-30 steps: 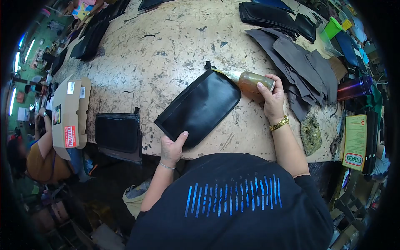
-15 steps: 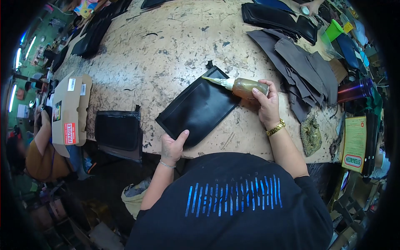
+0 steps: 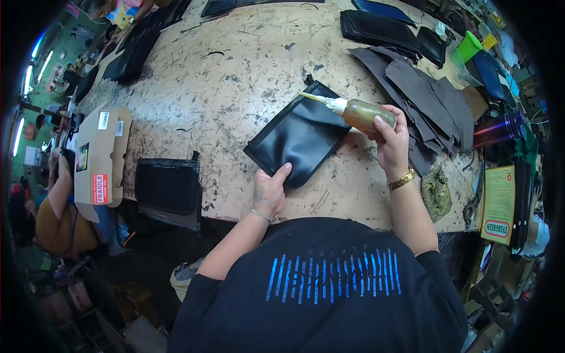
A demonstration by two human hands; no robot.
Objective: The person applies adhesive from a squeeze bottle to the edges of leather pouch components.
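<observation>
My left hand [image 3: 271, 189] grips the near edge of a black leather pouch [image 3: 303, 138], thumb on top and the other fingers hidden beneath. The pouch lies at a slant, and its face dents near my thumb. In my right hand [image 3: 391, 138] is a glue bottle [image 3: 368, 115] holding amber liquid, my fingers wrapped round its body. Its pale pointed nozzle aims left and overlaps the pouch's far edge in this view. At that far corner a small black tab sticks out.
Black flat pieces [image 3: 168, 187] are stacked on the worn table [image 3: 235, 88] at left, near a cardboard box [image 3: 101, 159]. Dark fabric sheets [image 3: 421, 97], a rough lump [image 3: 436, 195] and a purple tumbler [image 3: 498, 129] stand to the right. Another person [image 3: 62, 223] sits at far left.
The pouch, my left hand and the bottle in my right hand have shifted right. The pouch has also moved slightly away from me, and its face is now more dented.
</observation>
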